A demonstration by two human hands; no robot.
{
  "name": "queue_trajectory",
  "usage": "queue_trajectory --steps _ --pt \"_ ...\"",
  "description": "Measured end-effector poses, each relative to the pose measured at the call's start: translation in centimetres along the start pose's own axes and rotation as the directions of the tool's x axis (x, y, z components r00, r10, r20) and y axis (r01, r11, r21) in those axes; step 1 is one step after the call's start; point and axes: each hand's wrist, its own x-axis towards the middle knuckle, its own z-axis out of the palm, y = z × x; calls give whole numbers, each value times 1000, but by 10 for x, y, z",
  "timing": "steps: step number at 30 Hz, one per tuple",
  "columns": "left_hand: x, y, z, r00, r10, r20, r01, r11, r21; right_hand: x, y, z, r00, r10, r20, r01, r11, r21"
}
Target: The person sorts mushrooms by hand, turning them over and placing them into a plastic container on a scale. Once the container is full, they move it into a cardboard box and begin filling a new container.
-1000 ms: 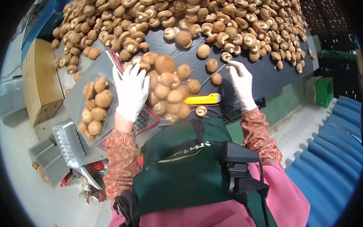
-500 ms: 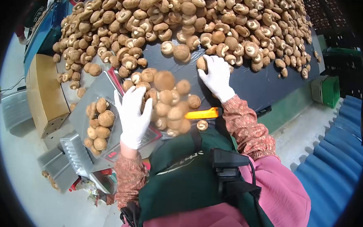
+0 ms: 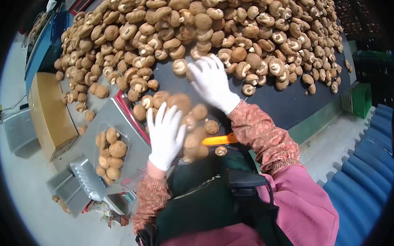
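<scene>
Right hand (image 3: 211,82), white-gloved, fingers spread, laid over shiitake mushrooms at the near edge of the big mushroom pile (image 3: 200,23); whether it grips one, cannot tell. Left hand (image 3: 164,135) open, fingers splayed, resting on the small near heap (image 3: 193,118). Clear tray of mushrooms (image 3: 110,154) on the scale (image 3: 114,120), left of the heap.

Risk, judged: sweeping motion could roll caps off the table's near edge; yellow box cutter (image 3: 218,139) lies just beside the heap, within reach of a careless palm. Open dark table surface (image 3: 284,104) to the right; left crowded by scale and cardboard box (image 3: 49,113).
</scene>
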Motion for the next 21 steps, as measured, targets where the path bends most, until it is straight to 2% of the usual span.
queue_trajectory --steps 1,2,4,5,6,7,8,9,10,11,13,14,16,17,20,21 --pt "1 1 -4 998 -58 7 59 998 -38 2 -8 -6 999 36 -23 -34 997 69" --pt "0 -1 -6 994 -107 7 107 989 -99 -1 -21 -16 993 116 29 -120 975 188" --pt "5 5 -8 976 -182 -121 154 966 -209 -16 -45 -21 985 145 90 -169 896 410" --pt "7 5 -6 971 -164 -176 129 972 -195 -25 -52 -28 990 47 129 -105 870 482" --pt "10 6 -8 988 -110 -106 95 986 -137 -31 -54 -34 986 -53 158 -44 832 553" --pt "15 8 -13 998 -59 -34 56 995 -81 -33 -49 -35 986 -96 138 18 877 480" --pt "17 10 -16 999 -15 38 16 999 -27 -32 -36 -42 999 -27 18 17 914 405" --pt "15 8 -12 995 42 92 -43 999 9 -18 -21 -71 993 104 -57 -73 913 402" --pt "14 7 -9 994 30 108 -30 1000 1 -20 6 -66 973 156 -167 -99 945 311" --pt "14 6 -7 992 21 123 -20 1000 -6 -23 30 -68 935 111 -336 -71 989 129" --pt "18 5 -6 991 28 128 -26 1000 -10 -34 56 -74 944 220 -245 -251 963 -100" --pt "19 6 -5 994 8 111 -4 999 -36 -38 59 -74 933 300 -199 -344 908 -240" --pt "23 7 -5 996 -27 81 34 996 -85 -47 55 -65 942 335 -34 -336 926 -171" --pt "24 8 -6 998 -38 44 41 997 -65 -55 46 -65 955 294 29 -285 943 -170" --pt "23 1 -2 998 -54 -18 52 993 -101 -78 19 -56 982 118 147 -133 987 95" --pt "23 0 -3 998 -42 -38 38 993 -109 -84 13 -52 985 55 162 -76 990 123"
